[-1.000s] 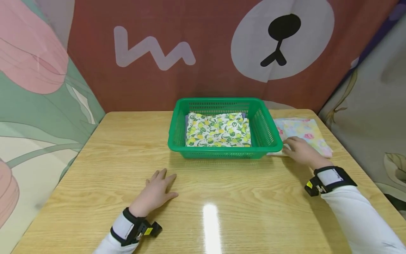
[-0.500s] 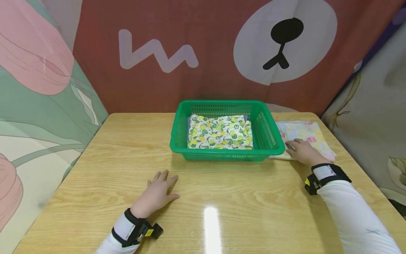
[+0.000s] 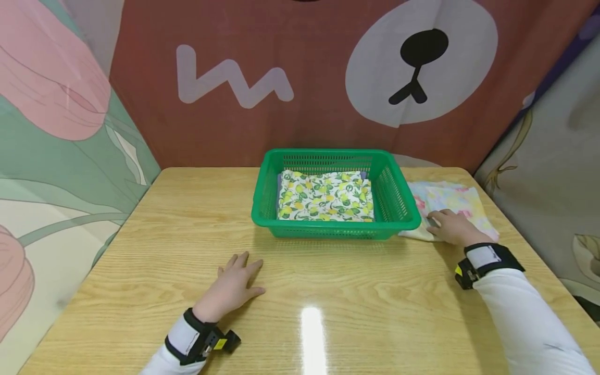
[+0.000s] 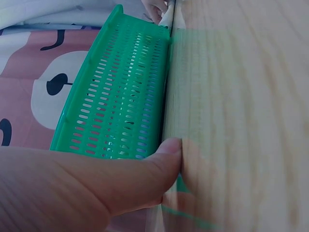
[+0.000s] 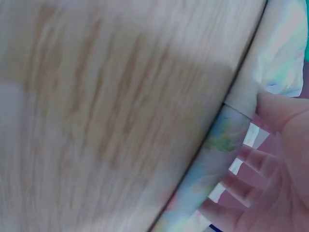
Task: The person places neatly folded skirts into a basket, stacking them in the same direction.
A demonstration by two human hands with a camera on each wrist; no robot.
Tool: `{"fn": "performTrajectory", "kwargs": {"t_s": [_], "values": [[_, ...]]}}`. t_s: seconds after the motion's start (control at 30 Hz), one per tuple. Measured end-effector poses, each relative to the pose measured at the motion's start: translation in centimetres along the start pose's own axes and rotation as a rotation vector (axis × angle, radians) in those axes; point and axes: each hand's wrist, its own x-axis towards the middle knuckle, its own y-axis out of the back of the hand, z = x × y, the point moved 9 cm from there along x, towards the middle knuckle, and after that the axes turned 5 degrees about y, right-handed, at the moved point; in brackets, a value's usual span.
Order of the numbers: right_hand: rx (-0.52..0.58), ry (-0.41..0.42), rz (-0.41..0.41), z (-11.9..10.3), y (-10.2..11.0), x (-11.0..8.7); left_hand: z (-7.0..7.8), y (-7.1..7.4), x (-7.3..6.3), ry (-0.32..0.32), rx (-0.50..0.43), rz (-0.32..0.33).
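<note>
My right hand [image 3: 452, 228] grips the near part of a folded pastel floral cloth [image 3: 450, 195] that lies right of the green basket. In the right wrist view, the thumb meets the edge of the folded cloth [image 5: 219, 150] and the fingertips reach in behind it. Part of the cloth lies hidden behind the basket rim and under the hand. My left hand [image 3: 228, 286] rests on the tabletop with fingers spread, holding nothing. Its thumb [image 4: 166, 157] shows in front of the basket in the left wrist view.
The green perforated basket [image 3: 323, 230] stands at the back middle of the wooden table [image 3: 197, 208]. Inside it lies a folded lemon-print cloth [image 3: 323, 195], with a purple edge beneath. A brown printed curtain [image 3: 319, 114] hangs behind the table.
The floral cloth has shifted slightly to the right and its surface has become rumpled, with my right hand moving along with it. My left hand has stayed in place.
</note>
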Motion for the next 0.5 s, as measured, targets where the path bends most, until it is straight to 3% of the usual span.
{"fn": "performTrajectory", "kwargs": {"t_s": [0.5], "values": [[0.018,0.015,-0.130,-1.0,0.2,-2.8,0.0,0.0,0.2,-0.005,0.013,-0.004]]}}
